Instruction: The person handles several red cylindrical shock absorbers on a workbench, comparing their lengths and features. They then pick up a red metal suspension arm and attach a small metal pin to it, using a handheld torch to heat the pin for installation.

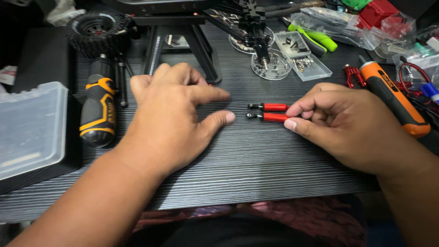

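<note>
At the far left of the frame a translucent plastic box (28, 130) sits on a black block, and just right of it lies one black-and-yellow electric screwdriver (97, 106) on the dark woodgrain table (256, 160). One knobby model tyre (98, 28) rests above it in the upper left, beside a black stand (183, 43) that carries a model chassis.

Next comes the left hand (169, 121), palm down on the table, fingers spread and its grip wide, holding nothing; the thumb tip points toward the two red shock absorbers (270, 112) and stops just short of their black ends. These two small red cylinders lie side by side at the centre of the frame, parallel and near touching. The right hand (352, 123) pinches their right ends, thumb below and forefinger above, so its grip is narrow and closed on both at once.

Above the shocks stand two clear round dishes (270, 65) and one clear rectangular tray (302, 57) of small screws. One pair of green-handled pliers (315, 39) lies in the upper right, and one orange-and-black screwdriver (395, 98) lies just beyond the right hand's knuckles.

A likely slip, as I judge it: the pinch covers only the ends of two round bodies, so one could roll away across the smooth table. The right hand's back sits close to the orange tool and could nudge it toward the red parts nearby.
</note>
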